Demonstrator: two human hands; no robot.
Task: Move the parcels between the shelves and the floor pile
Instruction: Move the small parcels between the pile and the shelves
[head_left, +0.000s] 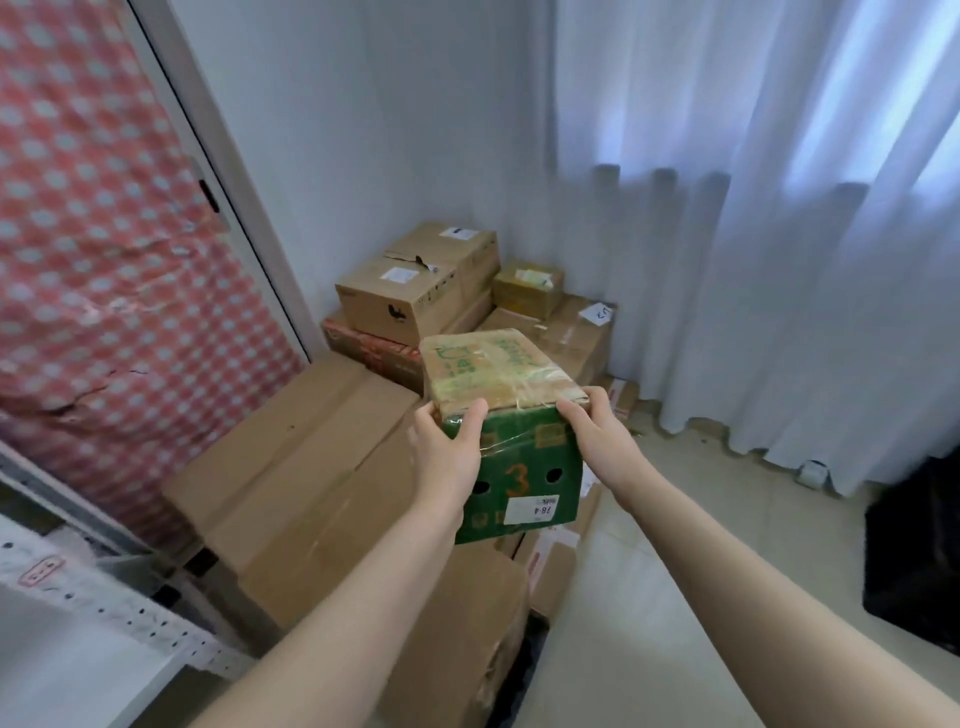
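1. While it sits over the floor pile (311, 457), the green box (524, 457) is gripped at its near top corners by the left hand (449, 447) and right hand (597, 436).
2. Possibly lifted clear of it, hard to say.

Both hands hold a green box (517, 467) up over the floor pile (322, 467) — the left hand (449, 449) grips its near left top corner, thumb on the green face, and the right hand (592, 434) grips the near right top corner. The box has a taped brown top, an orange 3, two round holes and a white label. Behind it, brown cartons (415, 283) are stacked in the corner beside a white curtain (753, 234) — a red chequered sheet (104, 234) hangs at left, above a white perforated shelf rail (130, 618)
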